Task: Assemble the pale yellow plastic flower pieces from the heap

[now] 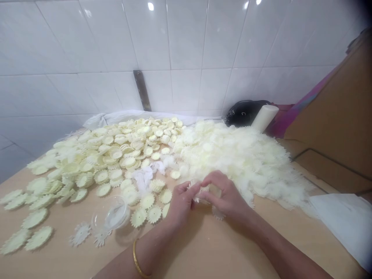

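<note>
My left hand (pixel 182 199) and my right hand (pixel 226 193) meet over the table's middle, both closed with the fingertips pinched on a small pale flower piece with a toothed edge (pixel 198 198). Fingers hide much of it. Below my right hand a thin white toothed piece (pixel 217 213) shows, and I cannot tell whether it is held. Several pale-yellow toothed discs (pixel 154 214) lie just left of my left hand. Beyond my right hand spreads a fluffy heap of cream petal layers (pixel 229 155).
A large pile of toothed discs (pixel 116 151) covers the table's left. A clear plastic cup (pixel 117 217) stands in front, beside flat white cut-outs (pixel 80 234). At the back right are a white roll (pixel 265 118) and a black object (pixel 244 112). Cardboard (pixel 334 116) rises at right.
</note>
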Tool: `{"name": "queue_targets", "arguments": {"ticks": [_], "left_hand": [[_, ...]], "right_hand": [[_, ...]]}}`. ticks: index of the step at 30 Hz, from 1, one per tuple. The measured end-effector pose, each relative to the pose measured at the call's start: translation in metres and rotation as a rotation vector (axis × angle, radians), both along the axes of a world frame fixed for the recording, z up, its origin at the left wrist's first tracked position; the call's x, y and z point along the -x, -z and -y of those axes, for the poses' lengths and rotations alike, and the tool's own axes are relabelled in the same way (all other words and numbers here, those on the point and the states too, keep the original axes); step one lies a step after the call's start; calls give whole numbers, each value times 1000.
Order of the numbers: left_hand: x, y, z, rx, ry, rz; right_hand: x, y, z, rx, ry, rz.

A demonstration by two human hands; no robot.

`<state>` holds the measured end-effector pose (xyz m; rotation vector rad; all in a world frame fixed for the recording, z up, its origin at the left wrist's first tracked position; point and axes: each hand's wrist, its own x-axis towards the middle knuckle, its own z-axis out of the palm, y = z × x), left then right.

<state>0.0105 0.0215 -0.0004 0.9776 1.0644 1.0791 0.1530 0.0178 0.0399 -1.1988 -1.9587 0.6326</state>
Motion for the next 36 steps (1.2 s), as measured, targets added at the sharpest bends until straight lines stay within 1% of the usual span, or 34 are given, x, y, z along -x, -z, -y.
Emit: {"name": "queue_targets", "arguments": {"ticks": [4,7,10,15,17,20,22,25,27,28,29,30,34,36], "left_hand": [[0,-6,1,35,14,-8],[-1,-9,1,27,35,-8],[-1,-8,1,-5,61,25],[-2,-9,2,-24,141,38],[-3,-11,3,-16,133,55],[-4,-12,3,-2,110,94],[-4,-11,3,4,120,99],[-3,-5,3,-13,127,70],[-2,0,3,6,107,51],[-2,2,3,24,95,49],[-2,3,3,41,84,52],[-2,4,3,49,76,59],[-3,1,2,32,82,72],[-2,-1,1,30,91,75]], "right_hand": [[4,-1,3,109,-20,5],[4,0,3,174,-32,-36],[1,1,-1,206,-25,-131],[-5,3,-8,333,-33,-348],[-6,6,-9,335,-32,-364],[-3,9,-8,255,0,-292],[-1,10,-7,150,80,-229],[-7,8,-9,-2,298,-230],[-15,6,-13,-47,474,-295],[-19,5,-15,-51,538,-328],[-22,4,-18,-51,568,-346],[-24,3,-19,-38,545,-351],[-19,1,-19,72,218,-315],[-15,0,-16,84,136,-304]]}}
